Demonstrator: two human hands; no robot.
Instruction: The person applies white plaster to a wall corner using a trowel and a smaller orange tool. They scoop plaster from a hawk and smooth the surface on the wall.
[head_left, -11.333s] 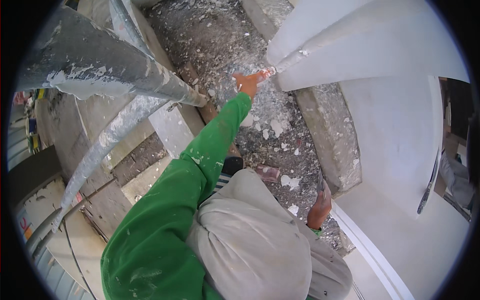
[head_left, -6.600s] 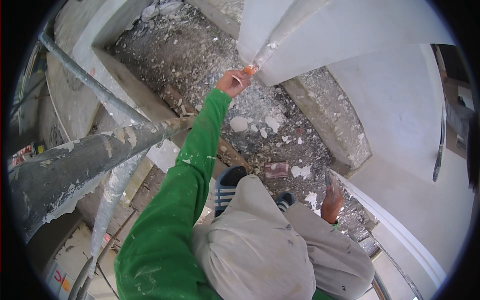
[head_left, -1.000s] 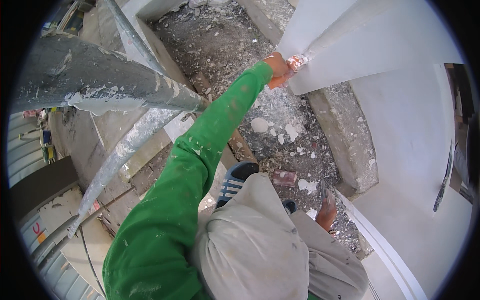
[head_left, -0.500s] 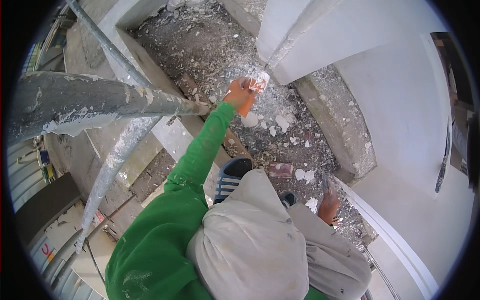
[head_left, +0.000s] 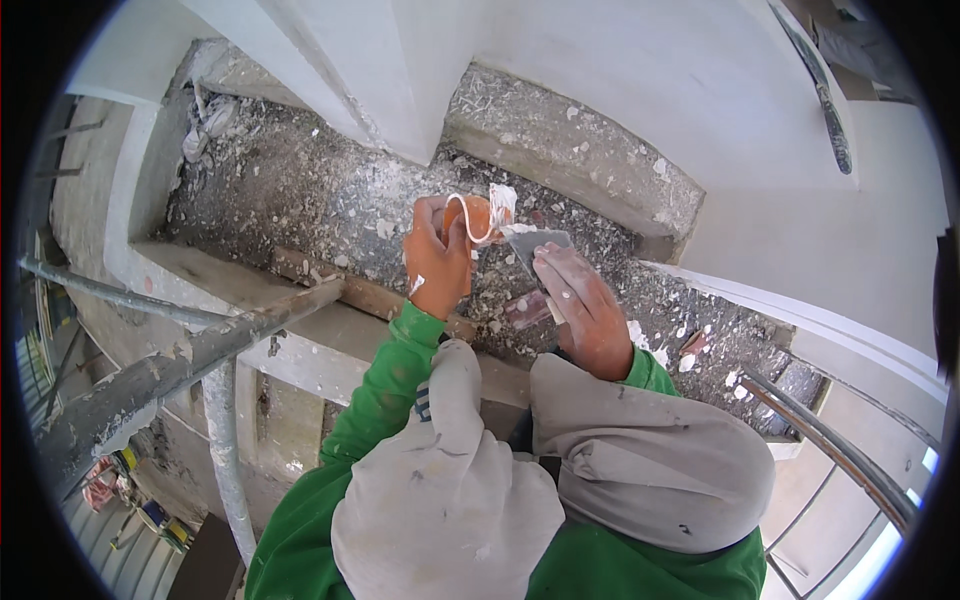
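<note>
In front of my knees, my left hand (head_left: 438, 262) is closed on a bent orange plastic spreader (head_left: 478, 216) with a pale rim. A lump of white putty (head_left: 502, 203) clings to its right end. My right hand (head_left: 588, 312) grips a flat grey scraper (head_left: 528, 243), fingers laid over its face. The scraper's tip, with some white on it, reaches the putty end of the spreader; whether they touch I cannot tell. Dried white specks mark both hands. Part of the scraper is hidden under my right fingers.
A grimy floor strip (head_left: 300, 200) strewn with white flakes runs between a low ledge (head_left: 205, 275) and white walls (head_left: 640, 100). Scaffold pipes (head_left: 190, 360) cross at the left, with metal rails (head_left: 830, 445) at the right. A reddish block (head_left: 525, 308) lies beneath my hands.
My left hand has come back closer to my body with the orange spreader. My right hand has risen from beside my leg to meet it, holding the scraper. The view has turned.
</note>
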